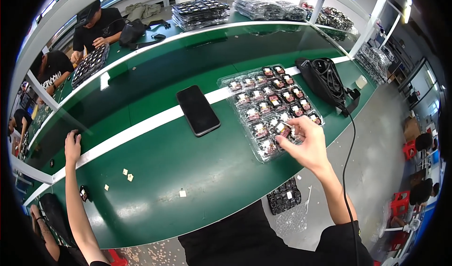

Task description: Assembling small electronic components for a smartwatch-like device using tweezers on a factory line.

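A clear plastic tray [261,154] lies at an angle on the right of the green table, its pockets holding rows of small black parts with white and reddish middles. Over its near right corner is my right hand [308,141], thumb and fingertips closed around one small black part [282,128]. Whether that part still rests in its pocket I cannot tell. Far to the left, my left hand [73,147] rests by the white strip with its fingers apart and nothing in them. A black phone [197,111] lies between the hands, left of the tray.
Small pale square pieces [182,193] and one loose black part [84,193] lie on the near table. A black bag [320,80] with a coiled cable is right of the tray. Stacked trays [200,14] stand at the back. Other people [99,28] work at the left.
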`<state>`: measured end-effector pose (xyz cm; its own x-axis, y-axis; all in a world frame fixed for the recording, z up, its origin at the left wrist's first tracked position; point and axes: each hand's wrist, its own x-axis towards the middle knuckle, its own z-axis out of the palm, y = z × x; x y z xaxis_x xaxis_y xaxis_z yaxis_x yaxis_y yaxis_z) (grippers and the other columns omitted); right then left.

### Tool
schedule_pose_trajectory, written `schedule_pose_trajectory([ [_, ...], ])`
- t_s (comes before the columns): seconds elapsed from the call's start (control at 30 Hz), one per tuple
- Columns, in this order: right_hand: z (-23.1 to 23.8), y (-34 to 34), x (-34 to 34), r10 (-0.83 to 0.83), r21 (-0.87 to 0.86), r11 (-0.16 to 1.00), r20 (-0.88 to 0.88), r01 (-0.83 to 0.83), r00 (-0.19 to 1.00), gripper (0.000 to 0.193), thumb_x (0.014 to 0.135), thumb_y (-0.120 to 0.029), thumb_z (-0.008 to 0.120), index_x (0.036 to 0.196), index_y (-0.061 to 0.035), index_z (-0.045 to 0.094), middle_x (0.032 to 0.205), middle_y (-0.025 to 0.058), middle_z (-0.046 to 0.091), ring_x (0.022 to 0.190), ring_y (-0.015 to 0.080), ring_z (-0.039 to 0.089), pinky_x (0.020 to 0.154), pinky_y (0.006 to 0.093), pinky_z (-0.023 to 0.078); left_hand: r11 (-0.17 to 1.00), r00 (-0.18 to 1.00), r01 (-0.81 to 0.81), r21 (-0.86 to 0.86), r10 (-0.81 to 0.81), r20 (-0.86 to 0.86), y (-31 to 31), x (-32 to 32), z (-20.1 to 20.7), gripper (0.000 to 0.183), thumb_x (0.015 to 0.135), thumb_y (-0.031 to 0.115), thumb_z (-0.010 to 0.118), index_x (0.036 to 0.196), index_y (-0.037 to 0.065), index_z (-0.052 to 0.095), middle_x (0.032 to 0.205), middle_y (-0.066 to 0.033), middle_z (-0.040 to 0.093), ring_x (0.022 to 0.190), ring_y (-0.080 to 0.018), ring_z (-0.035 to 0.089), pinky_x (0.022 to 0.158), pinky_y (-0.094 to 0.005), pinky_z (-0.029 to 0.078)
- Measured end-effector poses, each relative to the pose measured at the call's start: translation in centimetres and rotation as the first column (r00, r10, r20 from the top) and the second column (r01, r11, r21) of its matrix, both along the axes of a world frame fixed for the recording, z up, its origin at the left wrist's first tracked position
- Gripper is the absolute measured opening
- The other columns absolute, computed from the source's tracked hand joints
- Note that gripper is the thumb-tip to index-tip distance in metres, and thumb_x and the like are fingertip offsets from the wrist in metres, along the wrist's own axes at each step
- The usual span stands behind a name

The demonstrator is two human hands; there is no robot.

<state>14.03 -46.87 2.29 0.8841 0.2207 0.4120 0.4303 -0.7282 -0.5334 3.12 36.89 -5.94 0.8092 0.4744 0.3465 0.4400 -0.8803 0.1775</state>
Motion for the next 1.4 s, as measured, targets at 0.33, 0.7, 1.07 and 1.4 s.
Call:
schedule_pose_trajectory([
  [0.33, -1.4, -5.6, 0.2, -0.319, -0.140, 0.933, 0.099, 0.331, 0.943, 0.043, 0.083, -0.029, 0.097, 0.107, 0.0033, 0.080, 0.087, 0.0118, 0.068, 0.071, 0.0239, 0.064, 0.067, 0.0402, 0.053, 0.888, 0.884, 0.454, -0.070, -0.439, 0.161, -17.4, 3.4, 2.7, 0.028, 0.106, 0.000, 0.064, 0.134, 0.000, 0.068, 0.131, -0.0193, 0.070, 0.117, -0.0366, 0.068, 0.106, -0.0429, 0.053],
  [0.7, 0.5, 5.1, -1.5, 0.246, 0.390, 0.908, -0.207, -0.150, 0.947, 0.021, 0.103, 0.000, 0.079, 0.123, 0.0037, 0.073, 0.079, -0.0068, 0.059, 0.066, -0.0031, 0.042, 0.057, 0.0192, 0.029, 0.545, 0.558, 0.825, -0.149, -0.827, 0.069, -39.6, -1.1, 5.5, 0.024, 0.096, 0.016, 0.085, 0.119, 0.011, 0.081, 0.126, -0.0088, 0.070, 0.105, -0.0298, 0.070, 0.090, -0.0432, 0.057],
  [1.07, -0.7, 20.7, -1.4, 0.662, 0.445, 0.711, -0.163, -0.544, 0.732, 0.013, 0.100, -0.002, 0.081, 0.111, 0.0043, 0.083, 0.080, 0.0029, 0.070, 0.065, 0.0057, 0.056, 0.057, 0.0272, 0.041, 0.629, 0.690, 0.695, -0.348, -0.720, 0.077, -35.8, -3.4, 4.9, 0.065, 0.081, 0.037, 0.099, 0.138, 0.014, 0.076, 0.118, -0.0069, 0.068, 0.098, -0.0288, 0.066, 0.090, -0.0407, 0.053],
  [1.4, -4.9, 22.1, -2.6, 0.725, 0.535, 0.671, -0.325, -0.514, 0.608, 0.010, 0.095, 0.000, 0.086, 0.105, 0.0029, 0.086, 0.070, -0.0014, 0.060, 0.060, 0.0013, 0.045, 0.053, 0.0262, 0.028, 0.512, 0.633, 0.733, -0.448, -0.755, 0.171, -34.0, -3.7, 3.7, 0.061, 0.079, 0.020, 0.099, 0.136, 0.011, 0.078, 0.114, -0.0049, 0.068, 0.094, -0.0243, 0.063, 0.086, -0.0373, 0.048],
])
